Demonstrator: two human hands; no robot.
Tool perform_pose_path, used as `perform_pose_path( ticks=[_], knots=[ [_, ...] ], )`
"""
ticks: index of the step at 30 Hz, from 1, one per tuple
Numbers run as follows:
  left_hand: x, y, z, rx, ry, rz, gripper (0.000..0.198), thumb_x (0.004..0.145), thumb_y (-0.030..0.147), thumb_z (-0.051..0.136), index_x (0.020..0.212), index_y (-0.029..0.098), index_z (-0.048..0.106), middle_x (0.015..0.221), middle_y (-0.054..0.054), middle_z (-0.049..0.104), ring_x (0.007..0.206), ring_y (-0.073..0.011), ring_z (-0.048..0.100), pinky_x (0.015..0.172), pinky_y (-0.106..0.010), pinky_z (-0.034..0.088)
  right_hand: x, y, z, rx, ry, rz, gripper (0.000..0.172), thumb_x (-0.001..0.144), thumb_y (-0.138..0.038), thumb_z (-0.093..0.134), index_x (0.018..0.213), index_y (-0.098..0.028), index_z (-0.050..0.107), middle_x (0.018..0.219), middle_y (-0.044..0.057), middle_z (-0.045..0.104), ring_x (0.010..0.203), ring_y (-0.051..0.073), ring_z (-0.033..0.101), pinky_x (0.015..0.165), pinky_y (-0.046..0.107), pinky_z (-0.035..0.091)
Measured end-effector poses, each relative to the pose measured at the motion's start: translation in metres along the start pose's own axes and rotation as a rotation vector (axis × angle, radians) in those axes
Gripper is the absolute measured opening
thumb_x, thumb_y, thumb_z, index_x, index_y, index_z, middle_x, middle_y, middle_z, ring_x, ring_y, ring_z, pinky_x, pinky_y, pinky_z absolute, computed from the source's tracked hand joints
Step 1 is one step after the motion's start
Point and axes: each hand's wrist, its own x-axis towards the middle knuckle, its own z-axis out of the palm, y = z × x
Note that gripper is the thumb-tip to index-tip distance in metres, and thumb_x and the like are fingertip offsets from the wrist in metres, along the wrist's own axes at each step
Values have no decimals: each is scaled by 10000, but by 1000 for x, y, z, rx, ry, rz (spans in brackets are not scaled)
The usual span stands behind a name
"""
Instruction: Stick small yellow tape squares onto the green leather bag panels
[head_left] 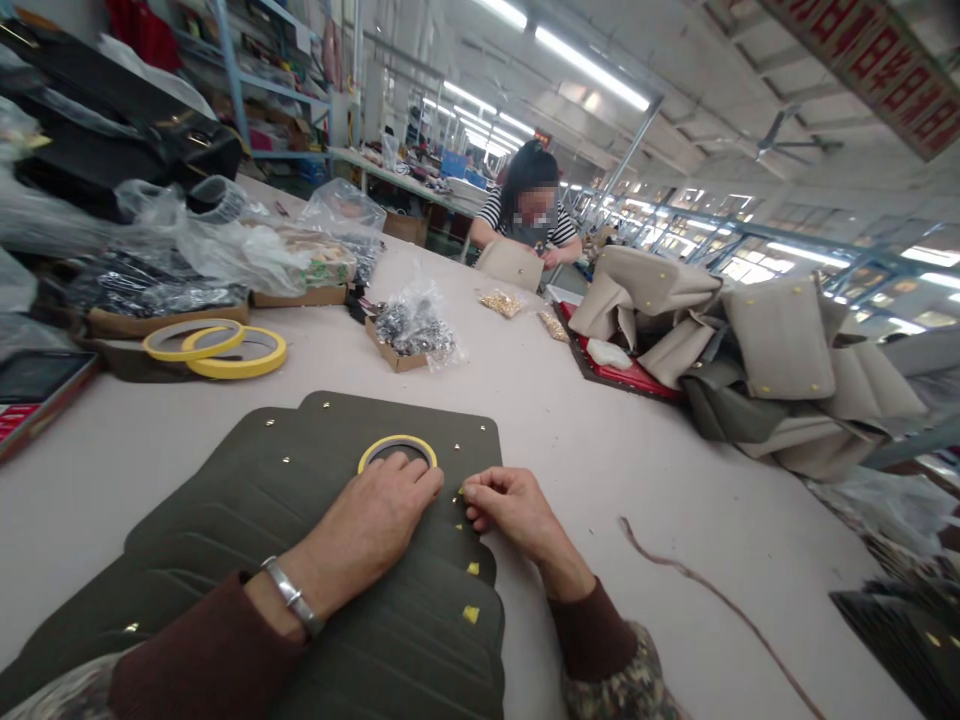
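Dark olive panels [247,510] lie stacked on the table in front of me, with small metal studs showing near their edges. My left hand [394,505] rests on the top panel, its fingers curled over the near rim of a roll of yellow tape [398,441]. Beside it, my right hand [514,505] pinches a small bit of yellow tape [463,490] at the panel's right edge, close to a stud. Below that hand, yellow tape pieces [471,614] stick to the panel's right border.
Two yellow tape rolls [236,352] lie at the left, near a small box of bagged hardware [416,330]. Beige bag pieces [780,335] are heaped at the right. A brown cord [697,575] crosses the table. Across from me, a person [529,205] handles a beige piece.
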Motion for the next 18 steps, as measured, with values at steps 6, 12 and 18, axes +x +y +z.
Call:
perform_pose_path(
  ticks=[6,12,18],
  knots=[
    [-1,-2,1,-31,-38,41,193,938,137,392,920,203,573,933,-57,635,857,-233,547,759,-386,431,1,2,3,-132,-27,-36,108,753,-234,639,722,-140,682,514,-42,585,422,72,522,449,181,427],
    [1,-5,3,-54,-40,39,187,946,146,391,923,205,567,938,-54,634,857,-227,553,742,-372,414,-5,-4,10,-480,32,-260,154,748,-139,567,664,-161,695,579,-17,644,535,101,566,516,195,392],
    [-1,-7,8,-43,-5,45,188,959,164,383,912,209,560,899,-46,627,826,-228,548,713,-370,402,-8,-12,14,-622,73,-272,119,752,-105,609,756,-174,706,584,-15,649,554,118,596,542,209,401]
  ],
)
